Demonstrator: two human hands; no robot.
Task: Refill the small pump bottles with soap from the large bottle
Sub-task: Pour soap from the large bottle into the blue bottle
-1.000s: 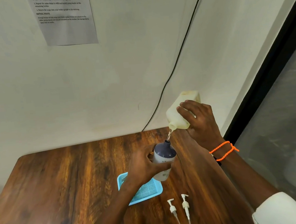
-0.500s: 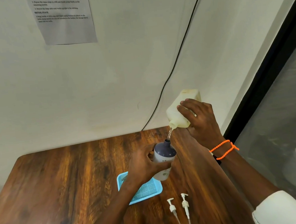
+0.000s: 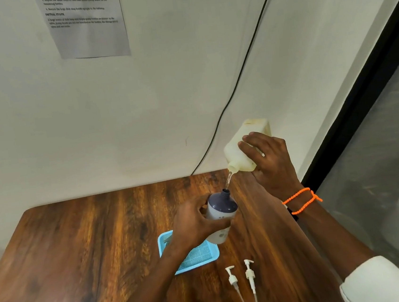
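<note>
At centre right of the frame the right hand (image 3: 272,165) grips the tilted cream plastic large bottle (image 3: 245,149), spout down-left, directly above the open neck of the small white bottle with a dark blue shoulder (image 3: 221,213). The left hand (image 3: 196,225) curls round that small bottle just below, held above the wooden table (image 3: 80,249), its long axis leaning toward the thin soap stream (image 3: 228,181).

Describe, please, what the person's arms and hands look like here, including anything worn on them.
Both forearms are bare, with white sleeves ending around the elbows. The right wrist carries an orange beaded bracelet, looped twice with a small knot, and a dark band shows just behind it. A thin ring sits on one finger of the right hand. The left hand shows nothing worn.
</note>
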